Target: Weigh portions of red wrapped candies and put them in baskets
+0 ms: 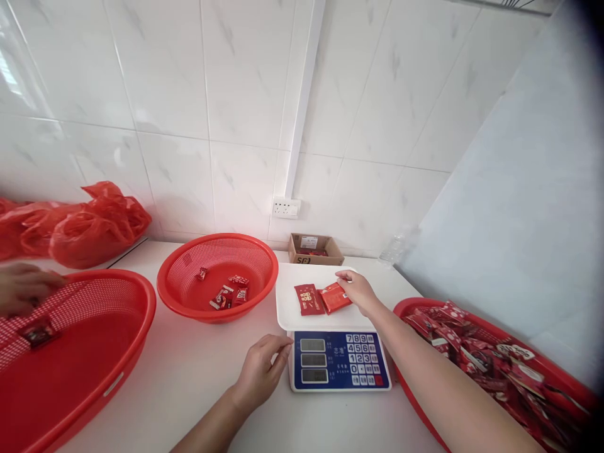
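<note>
Co-worker's hand (21, 290) blurred, cut by left edge. Scale displays (314, 360) unreadable. Right-hand fingers (348, 277) hide packet (335, 298) corner.

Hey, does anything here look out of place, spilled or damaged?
Nothing looks clearly spilled or damaged. On the scale, the right packet sits askew to the left packet, but the right hand is on it, so that's probably just handling. Clear plastic in the back corner looks slightly stray.
</note>
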`<state>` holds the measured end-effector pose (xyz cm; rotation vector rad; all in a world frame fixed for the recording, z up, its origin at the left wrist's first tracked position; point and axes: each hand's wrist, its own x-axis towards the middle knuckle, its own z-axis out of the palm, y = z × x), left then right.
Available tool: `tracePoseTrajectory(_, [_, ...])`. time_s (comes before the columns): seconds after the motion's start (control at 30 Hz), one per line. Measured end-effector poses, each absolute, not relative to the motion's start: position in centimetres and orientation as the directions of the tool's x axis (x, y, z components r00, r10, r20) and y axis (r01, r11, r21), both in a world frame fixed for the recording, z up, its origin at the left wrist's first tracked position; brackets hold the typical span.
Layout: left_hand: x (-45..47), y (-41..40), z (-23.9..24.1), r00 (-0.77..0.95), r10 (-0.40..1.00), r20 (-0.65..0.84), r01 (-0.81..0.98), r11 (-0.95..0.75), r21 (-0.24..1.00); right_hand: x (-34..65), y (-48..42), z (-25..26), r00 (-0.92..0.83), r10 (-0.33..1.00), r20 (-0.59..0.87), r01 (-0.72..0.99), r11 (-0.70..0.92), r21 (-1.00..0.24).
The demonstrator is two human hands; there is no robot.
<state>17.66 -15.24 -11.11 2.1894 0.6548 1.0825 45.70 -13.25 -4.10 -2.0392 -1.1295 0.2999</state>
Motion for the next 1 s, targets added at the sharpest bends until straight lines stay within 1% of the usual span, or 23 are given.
tracePoseTrajectory(0.07, [17.7, -15.2, -11.2, 0.549, 0.656, 0.518, 0.163, -0.692, 0.703, 46.4, -13.5, -4.0, 0.581, 0.796, 0.170, 0.650, -0.328, -0.686])
tracePoseTrajectory(0.13, [17.7, -15.2, -11.2, 0.554, 0.655, 0.514, 0.160, -0.689, 0.706, 46.4, -13.8, -3.8, 0.546, 0.812, 0.207, 0.707, -0.314, -0.634])
tracePoseTrajectory(0.23, [17.7, -15.3, -11.2, 0.560, 0.650, 0.514, 0.158, -0.692, 0.704, 44.8, -14.5, -3.8, 0.427, 0.866, 0.260, 0.800, -0.228, -0.555])
tracePoseTrajectory(0.27, [17.7, -15.4, -11.2, 0.560, 0.647, 0.517, 0.156, -0.696, 0.701, 43.9, -14.8, -3.8, 0.364, 0.897, 0.252, 0.831, -0.191, -0.522])
tracePoseTrajectory(0.3, [17.7, -15.4, -11.2, 0.560, 0.643, 0.522, 0.154, -0.700, 0.698, 43.0, -15.1, -3.9, 0.292, 0.931, 0.219, 0.861, -0.156, -0.484])
tracePoseTrajectory(0.4, [17.7, -15.4, -11.0, 0.557, 0.637, 0.533, 0.151, -0.709, 0.689, 40.6, -15.7, -4.3, 0.084, 0.996, 0.027, 0.921, -0.067, -0.383])
tracePoseTrajectory(0.47, [17.7, -15.4, -11.0, 0.549, 0.640, 0.538, 0.159, -0.711, 0.685, 39.7, -15.8, -4.5, 0.054, 0.998, -0.037, 0.934, -0.063, -0.351])
tracePoseTrajectory(0.57, [17.7, -15.1, -11.0, 0.535, 0.643, 0.548, 0.164, -0.715, 0.679, 39.9, -15.7, -4.4, 0.092, 0.996, 0.008, 0.940, -0.084, -0.330])
tracePoseTrajectory(0.7, [17.5, -14.9, -11.0, 0.521, 0.643, 0.561, 0.155, -0.718, 0.678, 42.9, -17.1, -3.3, 0.123, 0.982, 0.142, 0.940, -0.070, -0.334])
tracePoseTrajectory(0.77, [17.5, -14.8, -11.0, 0.517, 0.635, 0.574, 0.152, -0.728, 0.669, 45.8, -19.1, -2.5, 0.215, 0.957, 0.195, 0.939, -0.148, -0.312])
tracePoseTrajectory(0.87, [17.6, -14.8, -11.0, 0.526, 0.610, 0.593, 0.139, -0.750, 0.647, 51.2, -23.8, -1.6, 0.408, 0.883, 0.231, 0.901, -0.350, -0.256])
tracePoseTrajectory(0.93, [17.7, -15.0, -11.0, 0.536, 0.593, 0.601, 0.133, -0.762, 0.633, 54.6, -27.7, -1.5, 0.522, 0.827, 0.208, 0.847, -0.473, -0.244])
tracePoseTrajectory(1.0, [17.8, -15.2, -10.9, 0.541, 0.581, 0.608, 0.130, -0.772, 0.622, 56.9, -31.5, -2.0, 0.573, 0.810, 0.122, 0.804, -0.528, -0.273])
